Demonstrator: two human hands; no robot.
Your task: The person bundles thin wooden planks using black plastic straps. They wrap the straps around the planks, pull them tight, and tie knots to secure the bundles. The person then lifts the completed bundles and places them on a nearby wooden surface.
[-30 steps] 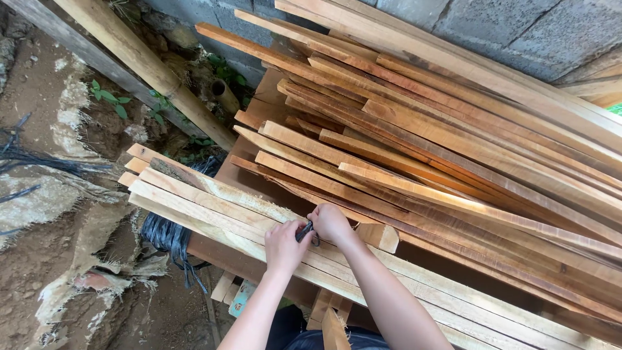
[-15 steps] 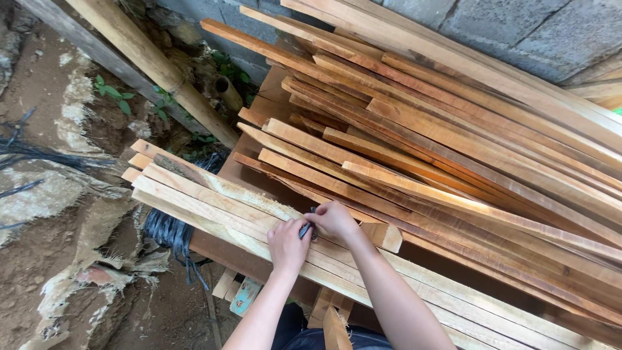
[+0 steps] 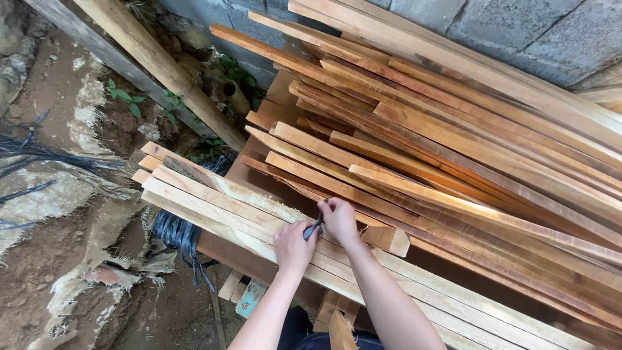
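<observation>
1. Head view looks down on pale slats [image 3: 214, 201] stacked on a wooden surface [image 3: 227, 249], beside a larger pile of reddish boards [image 3: 466, 149].
2. Left hand [image 3: 293, 245] is closed, knuckles resting on the slats.
3. Right hand [image 3: 339, 219] is closed just beside it.
4. Both hands grip a small dark tool [image 3: 313, 228] between them, over the slats near the surface's front edge.
5. Black cord [image 3: 178, 236] hangs at the left edge.
</observation>
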